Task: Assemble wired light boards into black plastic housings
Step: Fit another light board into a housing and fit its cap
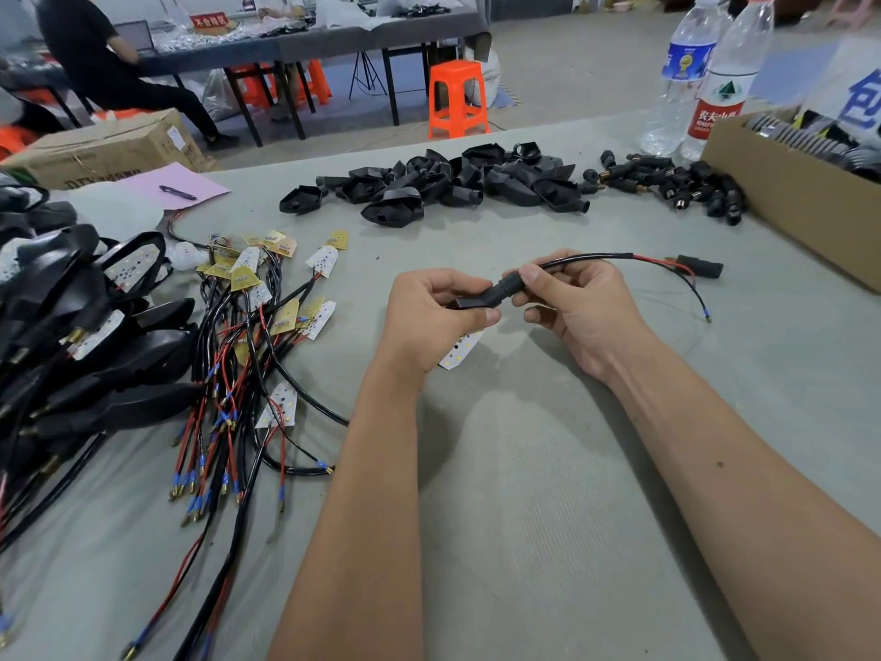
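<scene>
Gripping one black housing point(481, 298), left hand point(431, 317) and right hand point(572, 302) pinch its ends.

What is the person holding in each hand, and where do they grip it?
The left hand grips the black housing by its wide end. The right hand pinches the black cable where it leaves the housing's narrow neck.
</scene>
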`<state>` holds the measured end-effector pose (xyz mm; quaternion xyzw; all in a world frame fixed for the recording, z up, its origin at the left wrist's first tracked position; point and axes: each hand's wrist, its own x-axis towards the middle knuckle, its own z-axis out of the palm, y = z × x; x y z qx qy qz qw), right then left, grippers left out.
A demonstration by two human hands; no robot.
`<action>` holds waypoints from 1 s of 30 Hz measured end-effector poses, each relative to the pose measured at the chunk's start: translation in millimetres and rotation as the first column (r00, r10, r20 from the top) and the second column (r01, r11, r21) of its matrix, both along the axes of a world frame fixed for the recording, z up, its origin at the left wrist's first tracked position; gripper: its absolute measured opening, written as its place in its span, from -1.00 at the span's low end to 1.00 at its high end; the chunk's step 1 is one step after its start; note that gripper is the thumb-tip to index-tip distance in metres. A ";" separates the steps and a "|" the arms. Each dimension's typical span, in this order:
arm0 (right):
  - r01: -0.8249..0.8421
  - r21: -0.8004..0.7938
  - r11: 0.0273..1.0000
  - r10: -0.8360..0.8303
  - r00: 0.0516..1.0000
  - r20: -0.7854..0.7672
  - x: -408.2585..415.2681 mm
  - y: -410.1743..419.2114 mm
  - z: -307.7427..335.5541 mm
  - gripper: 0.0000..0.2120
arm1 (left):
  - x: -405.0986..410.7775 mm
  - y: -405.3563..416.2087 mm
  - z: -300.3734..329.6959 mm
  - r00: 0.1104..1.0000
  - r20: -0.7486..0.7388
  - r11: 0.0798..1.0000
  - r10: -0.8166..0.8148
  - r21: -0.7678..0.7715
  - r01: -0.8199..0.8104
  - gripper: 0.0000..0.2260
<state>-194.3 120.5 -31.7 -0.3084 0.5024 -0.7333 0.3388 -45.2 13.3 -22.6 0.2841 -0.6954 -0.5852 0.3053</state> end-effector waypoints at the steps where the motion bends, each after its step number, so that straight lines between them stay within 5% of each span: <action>1: -0.004 0.007 1.000 0.004 1.000 -0.007 0.6 0.0 0.4 -0.91 | -0.9 0.7 0.1 1.000 -0.005 1.000 0.002 0.004 -0.001 -0.75; 10: 0.039 0.024 0.999 -0.038 0.999 -0.018 5.9 -1.2 2.1 -0.87 | -1.7 -0.7 0.9 1.000 0.006 0.999 -0.028 0.034 0.028 -0.76; 19: 0.373 -0.007 0.928 -0.354 0.887 0.298 -8.3 -5.8 -1.6 -0.84 | 3.3 -2.5 0.5 0.986 0.048 0.972 0.158 0.169 -0.164 -0.66; 25: 0.399 0.019 0.917 -0.395 0.901 0.177 -6.0 -8.9 -3.2 -0.82 | -0.5 -4.6 -2.4 0.954 -0.009 0.915 0.299 0.288 -0.283 -0.85; 30: 0.433 0.057 0.900 -0.435 0.899 0.043 -2.1 -9.6 -3.6 -0.83 | -2.4 -4.7 -5.3 0.948 -0.021 0.934 0.317 0.182 -0.308 -0.83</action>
